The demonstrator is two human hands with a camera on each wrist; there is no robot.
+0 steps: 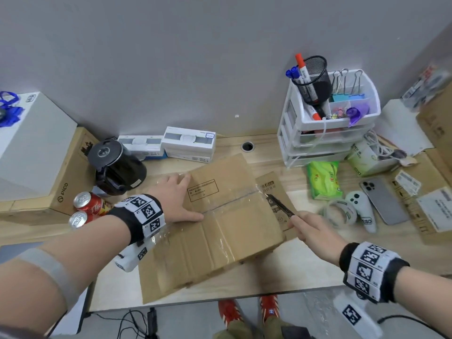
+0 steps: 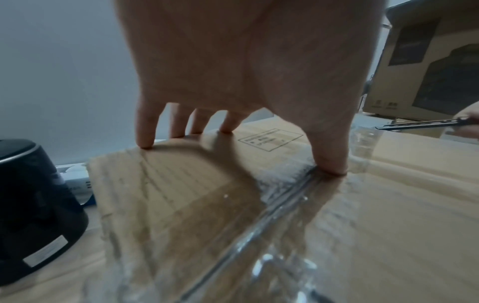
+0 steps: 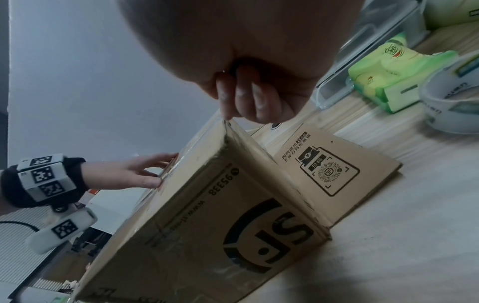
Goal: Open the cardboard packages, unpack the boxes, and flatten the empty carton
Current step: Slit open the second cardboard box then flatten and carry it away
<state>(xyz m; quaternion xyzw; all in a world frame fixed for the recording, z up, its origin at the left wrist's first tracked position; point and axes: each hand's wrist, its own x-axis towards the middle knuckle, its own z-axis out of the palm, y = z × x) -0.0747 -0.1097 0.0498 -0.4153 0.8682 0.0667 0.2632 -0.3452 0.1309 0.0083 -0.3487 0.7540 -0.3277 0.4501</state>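
Observation:
A brown cardboard carton (image 1: 232, 216) lies on the wooden table, its top seam sealed with clear tape (image 1: 234, 200). My left hand (image 1: 186, 199) presses flat on the carton's left part, fingers spread and thumb on the tape (image 2: 329, 164). My right hand (image 1: 300, 223) grips a black utility knife (image 1: 280, 205), whose tip is at the right end of the taped seam. One side flap (image 3: 324, 174) on the right lies open on the table. In the left wrist view the knife (image 2: 425, 124) points in from the right, above the carton (image 2: 388, 205).
A black kettle (image 1: 115, 165) and two red cans (image 1: 85, 206) stand left of the carton. White boxes (image 1: 188, 143) sit behind it. To the right are a drawer organiser (image 1: 325, 123), green tissue pack (image 1: 322, 182), tape roll (image 1: 340, 212), controller (image 1: 362, 206), phone (image 1: 384, 199) and further cartons (image 1: 435, 133).

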